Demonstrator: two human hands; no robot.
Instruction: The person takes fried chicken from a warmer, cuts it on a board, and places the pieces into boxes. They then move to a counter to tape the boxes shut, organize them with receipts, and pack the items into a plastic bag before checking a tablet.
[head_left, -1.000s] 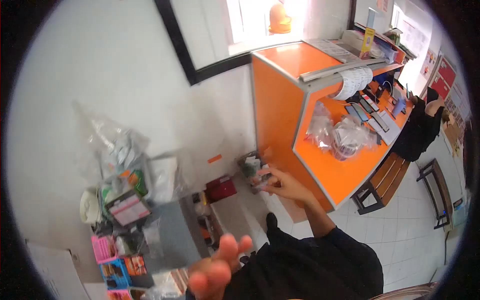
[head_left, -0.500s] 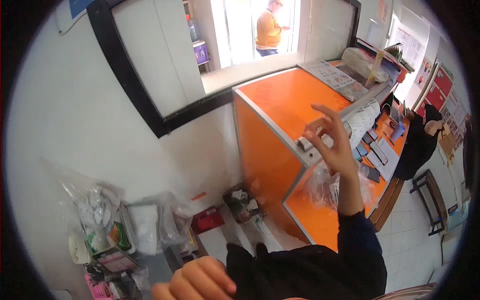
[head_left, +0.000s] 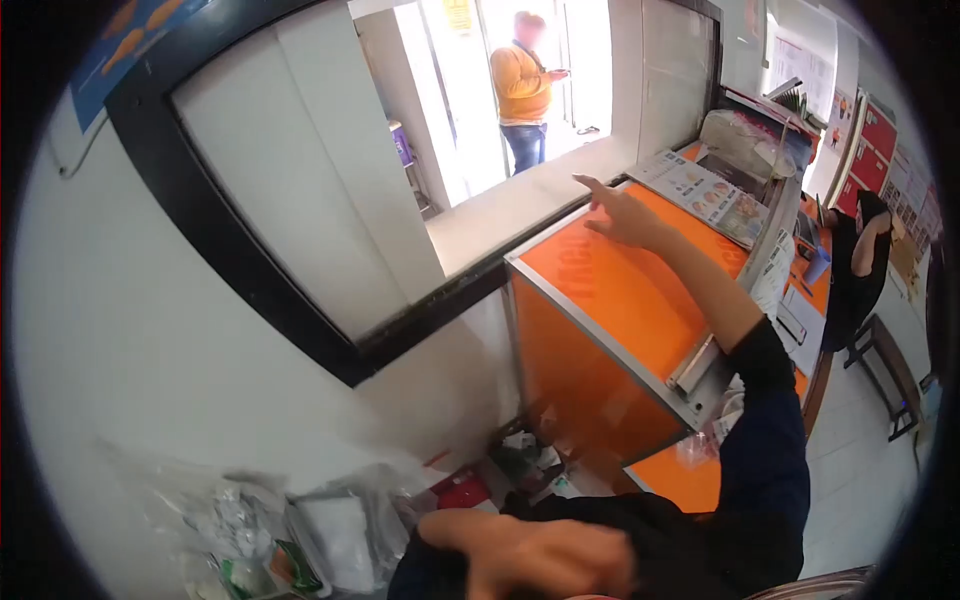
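My right hand [head_left: 622, 216] reaches out over the orange counter top [head_left: 640, 290], its index finger stretched toward the window opening and the other fingers loosely bent. Nothing shows in it. Low in the view, my left hand [head_left: 550, 555] is held in front of my dark clothing. It is smeared by motion, and its fingertips are hidden. Just beyond the right hand lies a printed menu sheet [head_left: 705, 190] on the counter. The black window frame [head_left: 440, 310] runs along the counter's far edge.
A person in an orange top [head_left: 522, 85] stands beyond the window. At right, a person in black [head_left: 860, 260] is by the desk, near a dark stool [head_left: 885, 375]. Below left are plastic bags [head_left: 235, 525] and a white tray [head_left: 340, 535]. A clear plastic cover [head_left: 745, 140] sits on the counter.
My right hand has moved forward and left from the counter's near edge to over its top. My left hand has shifted right. The view has turned, showing more of the window.
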